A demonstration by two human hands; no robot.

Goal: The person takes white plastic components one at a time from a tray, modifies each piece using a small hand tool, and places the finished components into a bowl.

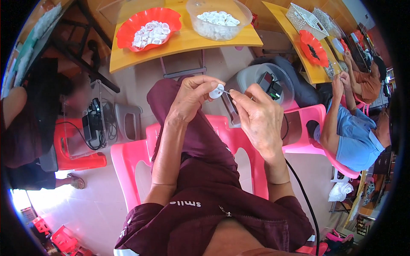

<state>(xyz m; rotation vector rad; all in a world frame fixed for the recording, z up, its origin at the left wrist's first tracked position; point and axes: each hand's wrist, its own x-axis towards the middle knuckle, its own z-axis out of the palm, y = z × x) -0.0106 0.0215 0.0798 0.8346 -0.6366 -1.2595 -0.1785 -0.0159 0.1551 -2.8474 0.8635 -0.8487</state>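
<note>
Above my lap, my left hand point(192, 96) is closed, pinching a small white round plastic piece point(216, 91) between thumb and fingertips. My right hand point(261, 117) is closed too, its thumb and forefinger on a thin metal pin point(226, 91). The pin's far end meets the middle of the white piece; how deep it sits is too small to tell. Beyond my hands, on a yellow table point(179, 53), a red wavy-rimmed bowl point(125, 32) holds many white plastic parts. Beside it stands a clear plastic basin point(200, 30) of similar white parts.
A clear tub point(287, 79) with black adapters stands right of my hands. Pink chairs point(309, 121) stand nearby. Two people, one in a blue shirt point(356, 134), work at a table on the right with a red tray point(308, 40) and a white basket point(305, 19). Someone sits at left.
</note>
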